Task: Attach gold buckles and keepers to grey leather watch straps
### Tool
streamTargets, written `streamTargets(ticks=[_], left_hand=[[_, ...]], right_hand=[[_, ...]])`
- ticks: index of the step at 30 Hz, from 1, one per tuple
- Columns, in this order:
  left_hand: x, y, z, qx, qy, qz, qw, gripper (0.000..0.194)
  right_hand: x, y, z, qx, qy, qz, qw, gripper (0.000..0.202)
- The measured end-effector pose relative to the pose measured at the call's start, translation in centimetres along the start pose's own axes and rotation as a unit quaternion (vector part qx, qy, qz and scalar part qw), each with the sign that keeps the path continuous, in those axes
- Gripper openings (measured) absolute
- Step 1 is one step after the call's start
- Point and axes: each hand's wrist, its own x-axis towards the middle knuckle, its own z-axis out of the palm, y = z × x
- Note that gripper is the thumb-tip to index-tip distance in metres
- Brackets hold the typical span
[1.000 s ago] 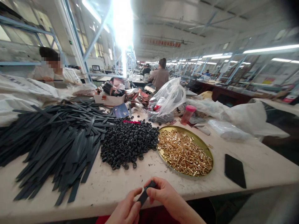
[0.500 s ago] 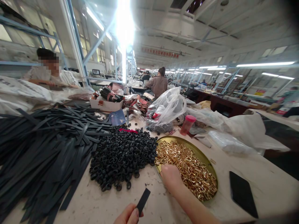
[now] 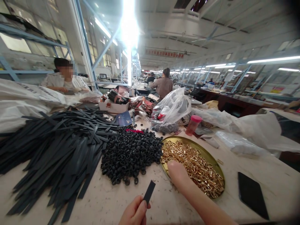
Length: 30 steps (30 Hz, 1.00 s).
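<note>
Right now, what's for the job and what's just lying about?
Probably in use:
black strip in left hand
strip pile
black loops
gold pieces on tray, right hand there

Probably just lying about:
black slab
pink-lidded jar
blue card

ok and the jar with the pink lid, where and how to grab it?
I'd pinch the jar round its body, just below the lid, coming from above and the near side, over the tray. It stands roughly upright with that band exposed, while the plastic bag crowds its left.
</note>
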Motion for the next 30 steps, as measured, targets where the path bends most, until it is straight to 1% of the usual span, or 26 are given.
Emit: streamTargets(ticks=[2,4,5,6,7,8,9,10,11,12,14,15,17,18,19,20,21,23,24,25,26,27,30], left_hand=[[-0.4,0.3,0.1,-0.014,0.027,0.002,1.0,0.048],[-0.6,0.7,0.3,-0.039,0.053,0.017,0.998,0.051],[-0.5,0.9,0.5,-0.052,0.066,0.029,0.996,0.053],[-0.5,1.1,0.7,-0.062,0.079,0.041,0.994,0.055],[-0.5,1.2,0.8,-0.068,0.092,0.05,0.992,0.056],[-0.5,1.3,0.8,-0.069,0.106,0.056,0.99,0.055],[-0.6,1.3,0.8,-0.063,0.119,0.056,0.989,0.053],[-0.8,1.4,0.6,-0.055,0.129,0.053,0.989,0.05],[-1.1,1.4,0.5,-0.043,0.135,0.047,0.989,0.047],[-1.4,1.4,0.3,-0.028,0.134,0.04,0.99,0.044],[-2.0,1.5,-0.1,0.003,0.119,0.03,0.992,0.04],[-2.3,1.5,-0.3,0.013,0.107,0.03,0.994,0.04],[-2.8,1.3,-0.6,0.019,0.083,0.037,0.996,0.04],[-3.0,1.2,-0.8,0.017,0.075,0.04,0.996,0.039],[-3.2,1.0,-1.1,0.022,0.074,0.042,0.996,0.038],[-3.4,0.9,-1.4,0.037,0.077,0.044,0.995,0.038],[-3.7,0.7,-1.6,0.064,0.081,0.047,0.994,0.037],[-4.3,0.5,-2.2,0.144,0.073,0.057,0.985,0.033],[-4.6,0.4,-2.4,0.192,0.057,0.062,0.978,0.032],[-4.9,0.4,-2.6,0.235,0.035,0.063,0.969,0.031],[-5.1,0.5,-2.6,0.272,0.015,0.062,0.96,0.03],[-5.2,0.6,-2.6,0.301,0.0,0.058,0.952,0.03],[-5.2,0.9,-2.6,0.328,-0.013,0.052,0.943,0.03]], right_hand=[[-1.5,-0.7,-0.7,0.07,0.0,-0.019,0.997,0.02],[-3.6,-2.1,-0.9,0.15,-0.025,-0.045,0.987,0.014],[-4.9,-3.0,-0.8,0.224,-0.054,-0.048,0.972,0.013],[-6.1,-4.0,-0.5,0.321,-0.092,-0.039,0.942,0.014],[-7.3,-5.0,-0.2,0.438,-0.136,-0.016,0.888,0.013],[-8.3,-5.9,0.3,0.547,-0.176,0.014,0.818,0.013],[-9.2,-6.6,0.8,0.631,-0.209,0.044,0.745,0.013],[-9.9,-7.2,1.3,0.678,-0.23,0.063,0.695,0.015],[-10.4,-7.6,1.8,0.689,-0.235,0.067,0.683,0.017],[-10.6,-7.8,2.3,0.684,-0.224,0.059,0.691,0.018],[-10.8,-7.7,3.0,0.664,-0.173,0.018,0.727,0.023],[-10.8,-7.6,3.2,0.657,-0.147,-0.006,0.74,0.026],[-10.7,-7.2,3.3,0.658,-0.121,-0.034,0.743,0.028],[-10.7,-7.0,3.2,0.665,-0.121,-0.028,0.736,0.026],[-10.7,-6.8,3.1,0.683,-0.123,-0.001,0.72,0.024],[-10.8,-6.7,3.0,0.711,-0.123,0.041,0.691,0.025],[-10.9,-6.6,2.9,0.746,-0.12,0.091,0.649,0.027],[-11.3,-6.6,2.9,0.805,-0.125,0.181,0.551,0.034],[-11.6,-6.7,3.0,0.823,-0.135,0.212,0.509,0.037],[-11.8,-6.8,3.2,0.832,-0.15,0.231,0.481,0.039],[-12.0,-7.0,3.4,0.834,-0.163,0.244,0.467,0.039],[-12.2,-7.1,3.6,0.833,-0.171,0.25,0.462,0.039],[-12.6,-7.3,3.9,0.826,-0.158,0.253,0.478,0.037]])
